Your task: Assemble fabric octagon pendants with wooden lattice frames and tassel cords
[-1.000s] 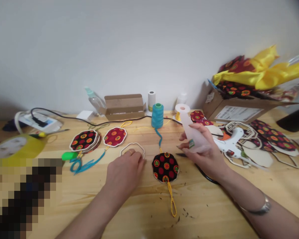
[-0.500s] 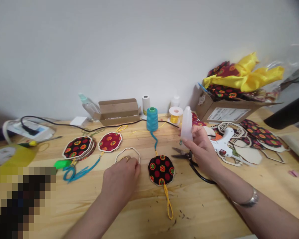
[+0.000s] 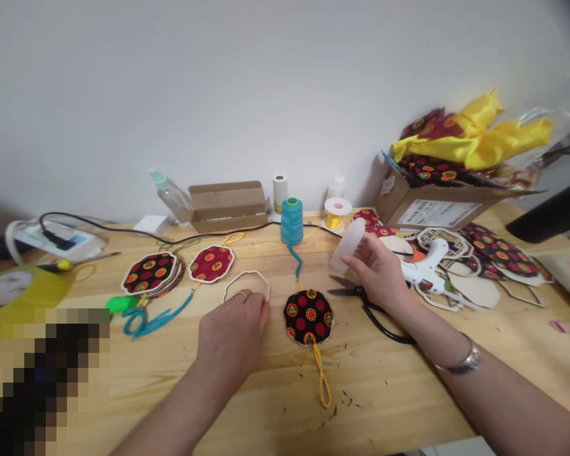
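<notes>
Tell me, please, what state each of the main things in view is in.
Pale frame: partly covered by the left hand.
Translucent bottle: raised and tilted, gripped by the right hand.
Scissors: blades spread open.
Black patterned pendant: flat, with its yellow loop toward the person.
Teal spool: upright, thread trailing.
Yellow spool: upright.
Small brown box: lid up.
Large cardboard box: open, fabric piled above its rim.
Glue gun: lying down, not held.

Translucent whitish bottle point(image 3: 346, 248), tilted, top leaning right, raised above the tabletop point(image 3: 266, 405), thin pale scalloped frame point(image 3: 249, 272), open-centred, apparently flat, near edge hidden, left of the bottle.
</notes>
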`<action>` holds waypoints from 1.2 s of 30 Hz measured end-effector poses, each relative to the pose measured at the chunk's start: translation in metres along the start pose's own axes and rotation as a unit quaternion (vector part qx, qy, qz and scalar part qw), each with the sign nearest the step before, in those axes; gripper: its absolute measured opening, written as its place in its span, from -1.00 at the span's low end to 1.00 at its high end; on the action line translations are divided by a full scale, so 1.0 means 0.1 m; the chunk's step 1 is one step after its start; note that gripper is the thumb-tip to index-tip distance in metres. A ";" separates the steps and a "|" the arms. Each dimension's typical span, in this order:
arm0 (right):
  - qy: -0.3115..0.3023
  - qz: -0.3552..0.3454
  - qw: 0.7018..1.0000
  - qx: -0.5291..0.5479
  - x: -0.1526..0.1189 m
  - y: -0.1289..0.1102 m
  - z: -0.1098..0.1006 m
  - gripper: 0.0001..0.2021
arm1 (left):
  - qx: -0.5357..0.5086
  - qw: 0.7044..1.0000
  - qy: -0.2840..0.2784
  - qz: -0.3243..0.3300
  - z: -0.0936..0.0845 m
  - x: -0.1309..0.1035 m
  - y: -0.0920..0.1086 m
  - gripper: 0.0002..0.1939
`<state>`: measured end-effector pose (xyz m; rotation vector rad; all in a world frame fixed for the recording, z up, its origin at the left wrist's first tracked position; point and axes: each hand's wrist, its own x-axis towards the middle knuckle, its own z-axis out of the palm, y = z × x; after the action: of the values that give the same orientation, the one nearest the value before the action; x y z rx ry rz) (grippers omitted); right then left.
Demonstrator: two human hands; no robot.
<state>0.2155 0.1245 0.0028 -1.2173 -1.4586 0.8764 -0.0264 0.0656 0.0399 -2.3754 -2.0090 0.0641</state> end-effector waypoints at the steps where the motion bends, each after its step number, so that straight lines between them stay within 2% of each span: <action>1: -0.003 0.003 1.000 -0.023 0.00 0.00 -0.01 -0.64 | -0.003 1.000 0.006 0.007 0.01 0.00 0.00 -0.67; 3: 0.003 0.013 0.994 -0.108 -0.03 -0.05 -0.04 -0.55 | -0.009 1.000 0.023 0.017 0.02 -0.01 0.01 -0.68; 5: 0.024 0.022 0.967 -0.255 -0.09 -0.17 -0.08 -0.45 | -0.019 0.998 0.049 0.030 0.05 -0.01 0.01 -0.70; 6: 0.037 0.024 0.935 -0.352 -0.14 -0.25 -0.10 -0.46 | -0.025 0.997 0.065 0.039 0.06 -0.01 0.01 -0.71; 7: 0.025 0.021 0.893 -0.448 -0.18 -0.34 -0.12 -0.56 | -0.030 0.995 0.083 0.049 0.08 -0.01 0.01 -0.72; 9: -0.050 0.043 0.824 -0.563 -0.26 -0.49 -0.15 -0.77 | -0.041 0.989 0.121 0.074 0.10 -0.02 0.01 -0.74; 11: -0.156 0.030 0.790 -0.592 -0.31 -0.57 -0.17 -0.84 | -0.053 0.981 0.160 0.099 0.12 -0.02 0.01 -0.76; 13: -0.221 0.021 0.775 -0.592 -0.32 -0.58 -0.17 -0.89 | -0.070 0.971 0.195 0.120 0.15 -0.03 0.01 -0.78; 16: -0.243 0.017 0.764 -0.597 -0.31 -0.54 -0.20 -0.97 | -0.099 0.957 0.228 0.151 0.17 -0.04 0.02 -0.83; 22: -0.235 0.033 0.719 -0.653 -0.31 -0.58 -0.28 -0.84 | -0.161 0.929 0.242 0.228 0.15 -0.10 0.10 -0.87; 23: -0.225 0.038 0.725 -0.650 -0.31 -0.60 -0.27 -0.86 | -0.170 0.923 0.245 0.241 0.13 -0.11 0.12 -0.88; 24: -0.213 0.038 0.745 -0.631 -0.32 -0.62 -0.26 -0.87 | -0.179 0.917 0.248 0.256 0.12 -0.13 0.14 -0.88; 26: -0.194 0.030 0.824 -0.531 -0.35 -0.65 -0.20 -0.84 | -0.193 0.905 0.250 0.283 0.11 -0.16 0.18 -0.88; 28: -0.206 0.047 0.907 -0.363 -0.38 -0.66 -0.12 -0.79 | -0.196 0.897 0.252 0.306 0.11 -0.19 0.21 -0.86; 29: -0.222 0.077 0.931 -0.278 -0.40 -0.65 -0.07 -0.77 | -0.193 0.895 0.250 0.315 0.12 -0.21 0.22 -0.85; 30: -0.238 0.117 0.942 -0.206 -0.41 -0.64 -0.02 -0.76 | -0.190 0.894 0.247 0.322 0.13 -0.23 0.23 -0.84; 32: -0.256 0.199 0.940 -0.108 -0.43 -0.60 0.05 -0.75 | -0.185 0.891 0.243 0.337 0.14 -0.25 0.24 -0.84; 36: -0.249 0.269 0.930 -0.033 -0.41 -0.55 0.11 -0.72 | -0.201 0.877 0.242 0.363 0.14 -0.26 0.24 -0.88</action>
<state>0.1915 0.0724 0.0421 -1.5553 -1.5713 1.6112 -0.0073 0.0356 0.0253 -2.8497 -0.9066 -0.9088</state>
